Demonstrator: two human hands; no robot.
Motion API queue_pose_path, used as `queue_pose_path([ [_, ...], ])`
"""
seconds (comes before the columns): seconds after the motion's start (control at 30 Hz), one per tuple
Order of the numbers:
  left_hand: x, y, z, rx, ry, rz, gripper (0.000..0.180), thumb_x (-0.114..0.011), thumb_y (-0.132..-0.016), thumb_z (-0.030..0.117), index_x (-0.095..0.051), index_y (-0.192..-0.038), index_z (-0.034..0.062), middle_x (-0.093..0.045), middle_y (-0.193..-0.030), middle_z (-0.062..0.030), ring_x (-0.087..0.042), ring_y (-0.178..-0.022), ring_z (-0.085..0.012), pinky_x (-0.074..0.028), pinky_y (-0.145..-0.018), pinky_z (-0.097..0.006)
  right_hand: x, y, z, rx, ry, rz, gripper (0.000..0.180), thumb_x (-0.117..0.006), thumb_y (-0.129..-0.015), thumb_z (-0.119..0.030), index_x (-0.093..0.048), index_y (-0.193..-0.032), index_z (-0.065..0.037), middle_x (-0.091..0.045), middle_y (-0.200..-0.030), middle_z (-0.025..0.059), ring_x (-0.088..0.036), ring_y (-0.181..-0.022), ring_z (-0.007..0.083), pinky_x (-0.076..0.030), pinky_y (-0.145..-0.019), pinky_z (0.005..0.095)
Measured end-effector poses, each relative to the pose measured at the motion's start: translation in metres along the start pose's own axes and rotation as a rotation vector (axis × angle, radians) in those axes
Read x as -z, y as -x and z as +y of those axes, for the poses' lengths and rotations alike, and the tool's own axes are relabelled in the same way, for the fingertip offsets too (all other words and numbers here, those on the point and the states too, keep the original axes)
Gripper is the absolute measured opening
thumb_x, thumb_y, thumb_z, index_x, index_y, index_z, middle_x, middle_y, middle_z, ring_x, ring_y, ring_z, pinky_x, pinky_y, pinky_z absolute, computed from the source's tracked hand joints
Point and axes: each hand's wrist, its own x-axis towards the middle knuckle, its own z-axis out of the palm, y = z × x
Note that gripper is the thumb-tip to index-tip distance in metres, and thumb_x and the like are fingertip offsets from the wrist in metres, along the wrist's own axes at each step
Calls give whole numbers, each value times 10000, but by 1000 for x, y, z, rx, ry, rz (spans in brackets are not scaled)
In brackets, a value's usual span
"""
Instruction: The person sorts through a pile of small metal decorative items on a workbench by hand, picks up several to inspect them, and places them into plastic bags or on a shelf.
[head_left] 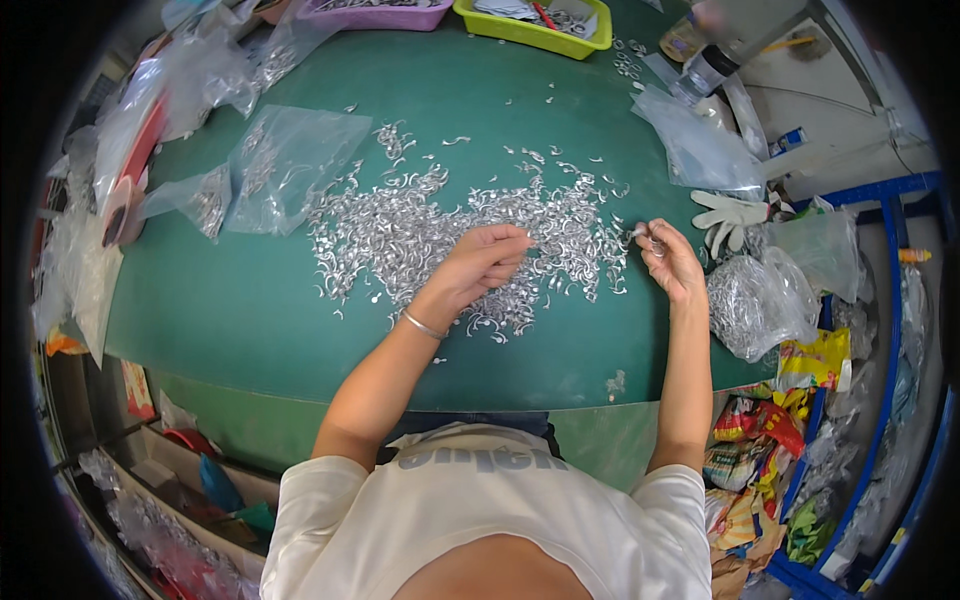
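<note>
Closest to the lens is the person's own white shirt [480,520], filling the bottom of the view, with both bare forearms reaching up and away from it onto the work surface.

Biggest of all is the green table [230,300], its near edge curving across the middle of the view. Spread over its centre lies a broad heap of small silver metal pieces [400,235], curled and hook-like, thinning out into strays toward the far side. Left of the heap lie clear plastic bags [290,160], flat and partly holding more of the same bits. At the right edge of the table sits another clear bag stuffed with metal pieces [750,300], and just beyond it a white work glove [730,212]. Along the far edge stand a yellow-green tray [535,30] and a purple tray [375,15].

Her left hand [480,262], a thin bracelet [424,325] at the wrist, rests on the heap with fingers curled down among the pieces; whether they pinch anything I cannot tell. Her right hand [668,258] hovers at the heap's right edge, fingers drawn in narrow around a few small silver bits [640,232] at the fingertips.
</note>
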Motion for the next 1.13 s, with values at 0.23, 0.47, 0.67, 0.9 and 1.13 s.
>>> queue_pose_path([
  [0.23,2,1,0,6,-22,4,102,-523,-898,110,-509,-808,66,-315,-574,85,-242,-453,-2,-164,-376,-164,-9,19,-1,71,173,68,245,-468,-799,19,-498,-1042,34,-569,-862,111,-543,-679,154,-409,-477,223],
  [0.47,-15,8,0,-58,-249,109,82,-589,-850,100,-574,-857,20,-425,-594,58,-331,-466,-20,-246,-400,-184,-42,39,36,-194,-370,-145,284,-495,-892,-275,-571,-923,-3,-560,-758,83,-534,-654,176,-423,-476,266],
  [0.67,-55,27,-19,-409,-1084,121,128,-673,-775,129,-631,-851,37,-559,-627,19,-466,-537,-47,-390,-501,-217,-104,68,72,-235,-179,-143,280,-486,-921,-283,-535,-1030,-29,-588,-837,36,-564,-695,116,-408,-490,228],
  [0.9,-45,46,-34,-454,-863,274,134,-652,-799,109,-617,-896,23,-508,-597,41,-430,-506,-37,-340,-451,-205,-73,55,60,-78,-20,-122,195,-564,-880,-194,-573,-932,-6,-468,-609,-28,-391,-500,67,-309,-450,187],
  [1.13,-31,109,-30,-78,-321,419,132,-557,-882,123,-580,-948,11,-405,-597,75,-300,-470,1,-178,-396,-181,-74,26,65,443,1678,389,250,-620,-835,-248,-611,-996,-58,-672,-839,113,-650,-786,255,-478,-628,358],
])
